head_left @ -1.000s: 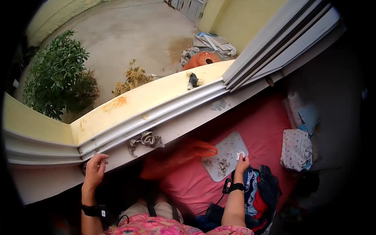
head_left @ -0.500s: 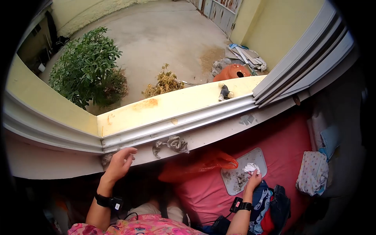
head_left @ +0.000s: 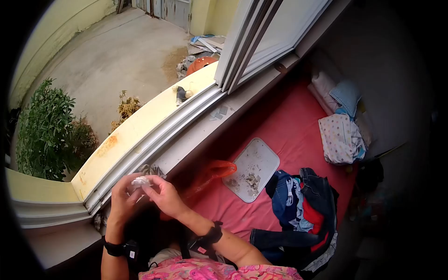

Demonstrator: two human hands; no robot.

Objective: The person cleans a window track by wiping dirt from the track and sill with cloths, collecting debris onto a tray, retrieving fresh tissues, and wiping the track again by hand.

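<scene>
The white window track looks dirty at its left end, so not yet clean there. Beside it, my left hand and right hand both pinch a crumpled white tissue. Farther right, gritty debris already lies on the pale tray.

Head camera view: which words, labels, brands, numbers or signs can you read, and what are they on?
No text is readable.
White label on the left wrist unit: too small to read.
Pinkish label on the right wrist unit: too small to read.
</scene>
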